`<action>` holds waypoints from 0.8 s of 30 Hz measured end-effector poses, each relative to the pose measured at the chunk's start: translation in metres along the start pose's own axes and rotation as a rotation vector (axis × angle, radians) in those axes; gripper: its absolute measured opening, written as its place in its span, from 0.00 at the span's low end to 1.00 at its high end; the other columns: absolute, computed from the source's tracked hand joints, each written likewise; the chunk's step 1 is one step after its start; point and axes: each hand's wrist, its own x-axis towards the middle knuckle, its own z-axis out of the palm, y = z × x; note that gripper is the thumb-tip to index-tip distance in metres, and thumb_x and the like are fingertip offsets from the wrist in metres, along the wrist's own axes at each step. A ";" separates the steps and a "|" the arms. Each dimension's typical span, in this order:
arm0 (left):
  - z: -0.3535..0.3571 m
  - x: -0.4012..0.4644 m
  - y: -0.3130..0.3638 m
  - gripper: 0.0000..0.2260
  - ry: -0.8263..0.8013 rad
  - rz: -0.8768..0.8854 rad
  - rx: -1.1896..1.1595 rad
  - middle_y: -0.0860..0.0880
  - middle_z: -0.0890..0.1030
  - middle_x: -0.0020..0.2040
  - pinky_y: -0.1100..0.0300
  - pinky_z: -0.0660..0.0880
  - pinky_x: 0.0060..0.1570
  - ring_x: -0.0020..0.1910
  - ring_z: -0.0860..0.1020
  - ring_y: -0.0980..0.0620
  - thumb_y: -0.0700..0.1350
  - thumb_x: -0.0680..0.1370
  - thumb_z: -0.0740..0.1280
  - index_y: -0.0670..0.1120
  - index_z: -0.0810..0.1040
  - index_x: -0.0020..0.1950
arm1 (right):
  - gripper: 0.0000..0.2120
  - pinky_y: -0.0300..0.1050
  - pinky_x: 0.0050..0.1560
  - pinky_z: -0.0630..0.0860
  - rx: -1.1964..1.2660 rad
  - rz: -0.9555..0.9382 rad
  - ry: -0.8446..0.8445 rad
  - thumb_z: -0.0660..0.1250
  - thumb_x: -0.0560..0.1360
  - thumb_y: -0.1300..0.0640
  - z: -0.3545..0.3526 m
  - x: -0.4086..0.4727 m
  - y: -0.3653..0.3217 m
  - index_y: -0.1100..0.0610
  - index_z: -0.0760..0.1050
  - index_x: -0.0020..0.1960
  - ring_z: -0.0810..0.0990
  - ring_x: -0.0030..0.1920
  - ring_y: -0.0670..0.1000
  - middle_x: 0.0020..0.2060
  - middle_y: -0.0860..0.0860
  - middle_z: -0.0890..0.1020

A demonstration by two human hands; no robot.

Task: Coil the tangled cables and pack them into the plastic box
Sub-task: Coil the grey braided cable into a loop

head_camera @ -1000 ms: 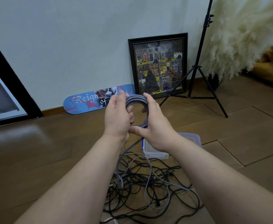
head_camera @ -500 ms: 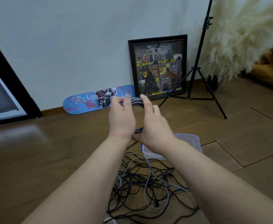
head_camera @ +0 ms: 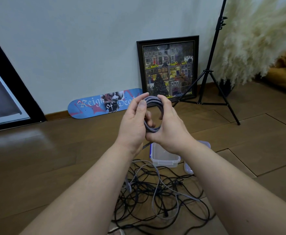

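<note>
Left hand point(head_camera: 133, 123) and right hand point(head_camera: 170, 126) both grip a coiled grey braided cable point(head_camera: 153, 103), held up between them above the floor, fingers curled round its loops. Directly below sits the open plastic box point(head_camera: 164, 158), its lid point(head_camera: 188, 168) beside it. Nearer the person, tangled cables point(head_camera: 157, 197) lie on the wooden floor point(head_camera: 54, 158).

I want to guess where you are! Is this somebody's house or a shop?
Most likely a room in a home: a framed picture and a skateboard deck lean against the wall on a wooden floor, beside fluffy pampas grass.
</note>
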 end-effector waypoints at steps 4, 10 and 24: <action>0.001 0.003 0.001 0.11 0.105 0.078 0.075 0.56 0.64 0.25 0.63 0.62 0.27 0.25 0.61 0.58 0.44 0.85 0.56 0.52 0.78 0.56 | 0.52 0.51 0.60 0.73 -0.006 -0.021 -0.039 0.77 0.66 0.51 -0.001 -0.001 -0.005 0.47 0.46 0.78 0.73 0.61 0.53 0.68 0.51 0.68; -0.010 0.014 0.010 0.12 0.290 0.154 0.106 0.57 0.64 0.23 0.62 0.63 0.25 0.22 0.61 0.59 0.44 0.85 0.55 0.51 0.78 0.52 | 0.40 0.52 0.51 0.79 0.058 0.121 -0.051 0.67 0.75 0.64 -0.007 -0.003 -0.002 0.44 0.50 0.78 0.82 0.48 0.53 0.56 0.53 0.78; -0.081 0.043 0.011 0.10 0.778 0.220 0.200 0.47 0.75 0.34 0.56 0.70 0.38 0.33 0.70 0.52 0.45 0.82 0.57 0.53 0.78 0.50 | 0.05 0.39 0.44 0.72 -0.176 -0.011 0.100 0.67 0.77 0.60 -0.043 -0.003 0.030 0.51 0.80 0.48 0.77 0.42 0.46 0.41 0.45 0.79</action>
